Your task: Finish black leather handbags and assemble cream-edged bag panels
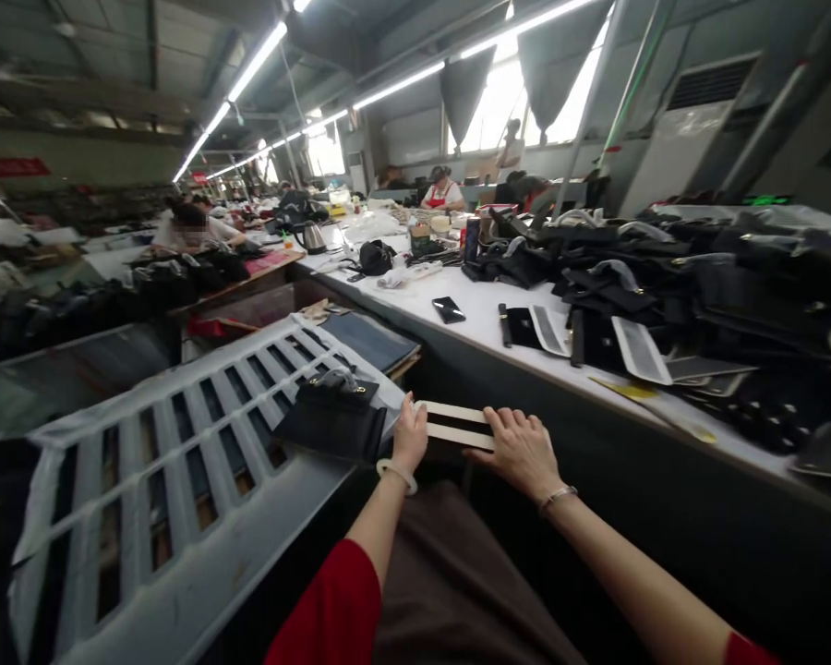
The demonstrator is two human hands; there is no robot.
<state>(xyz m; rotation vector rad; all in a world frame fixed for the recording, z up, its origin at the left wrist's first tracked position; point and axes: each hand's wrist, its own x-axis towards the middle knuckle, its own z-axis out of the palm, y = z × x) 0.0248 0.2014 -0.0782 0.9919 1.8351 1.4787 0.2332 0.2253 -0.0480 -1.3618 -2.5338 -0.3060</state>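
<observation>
My left hand (410, 432) grips the left end of a flat black piece with two cream stripes (457, 426), held out in front of my lap. My right hand (521, 447) lies flat on its right end, fingers spread over it. Just left of my left hand a black handbag with a small gold clasp (333, 413) rests on the slatted grey rack (180, 443). Both wrists wear thin bracelets, and my sleeves are red.
A long white worktable (477, 309) runs along the right, heaped with black bag parts (699, 277), a phone (449, 309) and white-edged panels. Blue fabric sheets (370, 340) lie beyond the rack. Other workers sit at far tables, one at left, one in a red apron.
</observation>
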